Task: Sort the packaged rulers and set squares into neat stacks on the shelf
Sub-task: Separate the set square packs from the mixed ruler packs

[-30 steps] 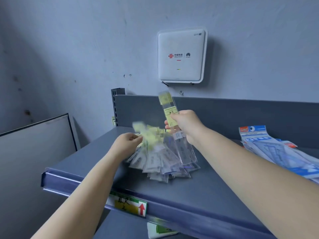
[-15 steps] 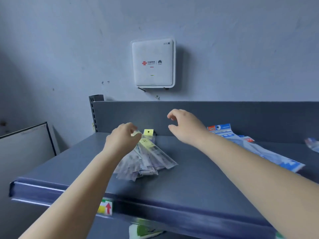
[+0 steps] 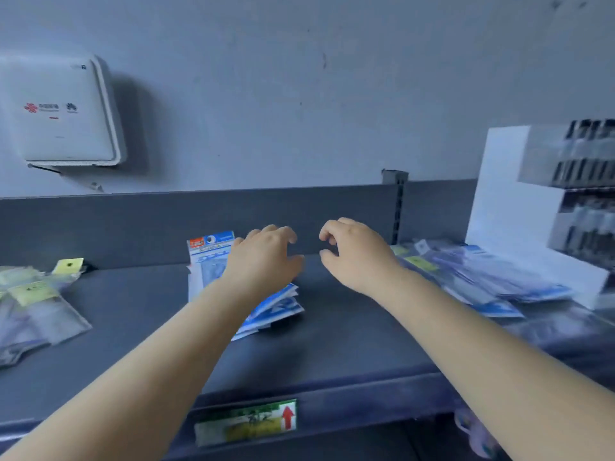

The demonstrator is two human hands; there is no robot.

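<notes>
A stack of blue-and-white packaged set squares (image 3: 213, 261) lies at the middle of the grey shelf (image 3: 332, 344). My left hand (image 3: 263, 261) hovers over that stack with loosely curled fingers, holding nothing. My right hand (image 3: 352, 254) is just to its right above bare shelf, fingers curled and empty. A pile of clear packaged rulers with yellow header tags (image 3: 36, 301) lies at the left edge. Another loose heap of blue and clear packages (image 3: 482, 277) spreads to the right of my right hand.
A white display box with dark items (image 3: 549, 207) stands at the right end of the shelf. A white router box (image 3: 63, 111) hangs on the wall at upper left. A price label with a red arrow (image 3: 246, 424) sits on the shelf's front edge.
The view has swung right. Both hands have left the yellow-tagged ruler pile and moved right to the blue package stack; the ruler the right hand held a second ago is no longer in it.
</notes>
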